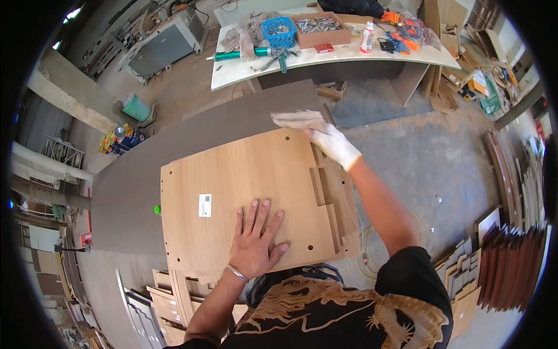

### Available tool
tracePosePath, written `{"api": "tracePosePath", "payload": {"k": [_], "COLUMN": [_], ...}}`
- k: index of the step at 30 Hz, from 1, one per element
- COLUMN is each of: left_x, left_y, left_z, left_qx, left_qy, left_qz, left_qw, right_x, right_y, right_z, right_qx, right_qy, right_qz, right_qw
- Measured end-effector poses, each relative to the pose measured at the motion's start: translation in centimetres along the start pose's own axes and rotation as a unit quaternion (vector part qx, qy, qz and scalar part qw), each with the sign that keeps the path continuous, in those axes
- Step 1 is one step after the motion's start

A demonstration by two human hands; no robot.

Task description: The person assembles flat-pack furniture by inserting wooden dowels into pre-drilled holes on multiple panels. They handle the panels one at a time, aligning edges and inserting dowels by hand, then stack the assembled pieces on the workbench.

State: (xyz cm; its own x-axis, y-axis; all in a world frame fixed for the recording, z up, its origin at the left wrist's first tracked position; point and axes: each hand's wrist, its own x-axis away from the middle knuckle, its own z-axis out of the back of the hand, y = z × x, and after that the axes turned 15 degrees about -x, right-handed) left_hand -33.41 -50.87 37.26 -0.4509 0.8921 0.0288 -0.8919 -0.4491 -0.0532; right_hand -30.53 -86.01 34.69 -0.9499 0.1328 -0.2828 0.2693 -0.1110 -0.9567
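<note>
A light wood-grain panel (267, 168) lies on top of a stack of boards, with dark round holes near its corners and edges. My bare left hand (256, 247) rests flat on its near part, fingers spread, a bangle at the wrist. A white label (205, 205) is stuck on the panel to the left of that hand. At the panel's far right corner, my right hand (336, 145) wears a white glove and holds a pale brownish rag (297, 120). Motion smears the rag and the gloved fingers. Notched board edges (325, 198) show along the stack's right side.
A large dark grey board (128, 203) extends beneath and left of the stack. Beyond it stands a white table (232, 75) with a blue basket (279, 34), a box of metal fittings (319, 34) and a green caulking gun (244, 54). Brown panels (508, 267) stand at the right.
</note>
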Motion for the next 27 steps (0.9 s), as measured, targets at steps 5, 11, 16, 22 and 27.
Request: {"api": "tracePosePath", "payload": {"k": [5,11,16,22,27], "left_x": [0.7,-0.7,-0.8,0.2,0.3], "left_y": [0.1,0.4,0.3,0.2,0.2], "left_z": [0.7,0.4,0.2,-0.2,0.1], "left_qx": [0.009,-0.017,-0.016,-0.025,-0.027], "left_qy": [-0.017,-0.005,0.009,0.010,0.002], "left_qz": [-0.003,0.002,0.004,0.013,0.013], "left_qw": [1.000,1.000,1.000,1.000,1.000], "right_x": [3.8,-0.8,1.6,4.9,1.5], "right_y": [2.5,6.4,7.1,1.9,0.8], "right_z": [-0.4,0.5,6.0,-2.0,-1.4], "right_qx": [0.002,0.058,0.204,0.297,-0.038], "right_qy": [-0.002,0.192,0.215,-0.050,0.113], "right_qz": [0.019,-0.225,-0.098,0.193,-0.222], "right_qw": [1.000,0.953,0.950,0.934,0.968]}}
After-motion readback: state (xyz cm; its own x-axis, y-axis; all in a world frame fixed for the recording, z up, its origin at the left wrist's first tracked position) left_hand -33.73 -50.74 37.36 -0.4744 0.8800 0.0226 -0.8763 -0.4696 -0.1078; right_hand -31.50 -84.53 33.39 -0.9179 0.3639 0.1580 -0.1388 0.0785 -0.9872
